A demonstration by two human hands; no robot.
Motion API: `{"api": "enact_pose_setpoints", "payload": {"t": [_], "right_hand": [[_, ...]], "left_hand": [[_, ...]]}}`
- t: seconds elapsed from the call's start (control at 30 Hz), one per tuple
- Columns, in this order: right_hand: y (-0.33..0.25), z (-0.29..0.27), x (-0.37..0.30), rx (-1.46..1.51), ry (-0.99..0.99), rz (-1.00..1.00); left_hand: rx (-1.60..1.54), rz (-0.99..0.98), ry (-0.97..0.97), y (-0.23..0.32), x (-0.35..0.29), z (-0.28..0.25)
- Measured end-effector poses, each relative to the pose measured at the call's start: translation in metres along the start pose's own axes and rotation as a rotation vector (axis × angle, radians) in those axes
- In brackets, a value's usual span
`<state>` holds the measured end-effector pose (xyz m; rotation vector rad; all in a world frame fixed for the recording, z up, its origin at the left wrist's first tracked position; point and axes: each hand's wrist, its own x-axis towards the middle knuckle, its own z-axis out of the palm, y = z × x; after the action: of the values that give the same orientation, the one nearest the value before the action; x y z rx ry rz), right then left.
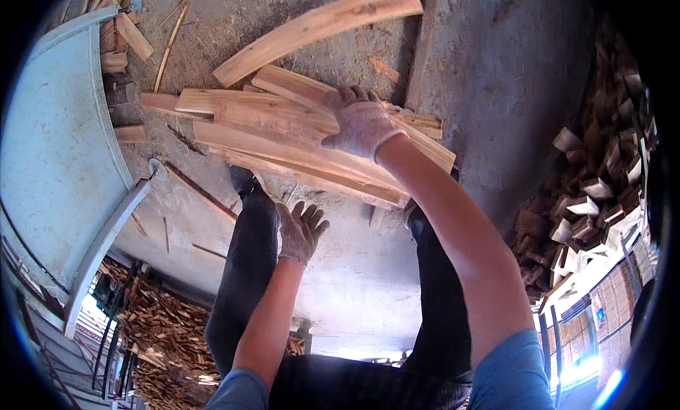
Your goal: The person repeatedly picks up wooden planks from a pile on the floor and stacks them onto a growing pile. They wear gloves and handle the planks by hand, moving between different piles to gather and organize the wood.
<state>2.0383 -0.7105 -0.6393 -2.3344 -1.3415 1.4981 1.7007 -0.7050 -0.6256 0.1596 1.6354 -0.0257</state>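
A pile of rough wooden planks [283,130] lies in front of my feet, the pieces overlapping at slight angles. My right hand [361,123], in a pale work glove, reaches across the top of the pile. Its fingers bend over the far edge of a wooden plank [294,86], with the thumb spread toward the left; the fingertips are partly hidden. Closer to me, beside my left shin, my gloved left hand [301,231] hangs open and holds nothing. Its fingers are apart, and a gap separates it from the pile.
Beyond the pile lies a long curved board [319,35]. A pale blue panel [60,148] with a metal frame stands at left. Stacked wood pieces [581,205] rise at right, and a heap of wood scraps [163,332] is at lower left. Thin sticks lie on the floor.
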Motion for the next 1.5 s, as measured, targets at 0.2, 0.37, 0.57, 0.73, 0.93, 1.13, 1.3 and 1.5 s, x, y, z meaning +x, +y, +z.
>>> {"api": "enact_pose_setpoints", "payload": {"t": [0.2, 0.37, 0.57, 0.73, 0.93, 1.13, 1.3, 1.5], "right_hand": [[0.01, -0.051, 0.085, -0.705, 0.673, -0.156], [0.051, -0.028, 0.157, -0.528, 0.169, -0.055], [0.061, -0.054, 0.085, -0.128, -0.284, 0.113], [0.117, -0.023, 0.074, 0.619, -0.18, -0.007], [0.1, 0.045, 0.078, 0.378, -0.433, 0.06], [0.02, 0.044, 0.05, 0.236, -0.378, -0.026], [0.064, 0.054, 0.07, 1.117, -0.395, -0.022], [0.031, 0.068, 0.084, 0.826, -0.443, 0.157]], "left_hand": [[-0.205, 0.007, 0.037, 0.006, 0.055, 0.014], [-0.444, 0.046, -0.196, -0.008, 0.097, 0.041], [-0.571, 0.149, -0.152, 0.003, 0.104, 0.062], [-0.417, 0.162, -0.456, -0.011, 0.142, 0.031], [-0.67, -0.013, -0.738, -0.021, 0.144, 0.025], [-0.825, -0.043, -0.748, 0.0, 0.111, 0.006], [-0.611, -0.021, -0.443, 0.0, 0.129, 0.007], [-0.533, 0.097, -0.422, -0.007, 0.157, 0.005]]}}
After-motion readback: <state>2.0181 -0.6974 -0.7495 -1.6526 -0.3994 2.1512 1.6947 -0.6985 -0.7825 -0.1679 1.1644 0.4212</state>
